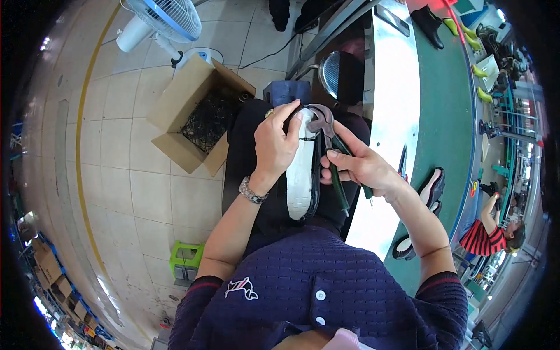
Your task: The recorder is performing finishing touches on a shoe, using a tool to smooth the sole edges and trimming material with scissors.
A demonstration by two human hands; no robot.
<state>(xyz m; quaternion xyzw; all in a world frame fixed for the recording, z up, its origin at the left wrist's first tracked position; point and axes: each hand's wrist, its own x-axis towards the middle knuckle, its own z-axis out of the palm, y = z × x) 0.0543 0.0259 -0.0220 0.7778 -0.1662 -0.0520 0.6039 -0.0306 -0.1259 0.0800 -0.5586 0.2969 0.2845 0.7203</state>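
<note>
A black shoe (300, 181) lies in my lap with its white underside up, a thin dark band crossing near its far end. My left hand (276, 143) grips the far end from the left, thumb and fingers bent over its edge. My right hand (361, 166) is closed around a pair of pincers with dark green handles (339, 189). Their curved metal jaws reach over the shoe's far end, close to my left fingers. Whether the jaws bite on anything there is hidden.
An open cardboard box (186, 143) with black scraps stands on the floor at left, near a white fan (166, 20). To the right runs a metal ledge (396, 87) beside a green conveyor belt (446, 116) bearing shoes. A person (487, 236) in striped red sits beyond.
</note>
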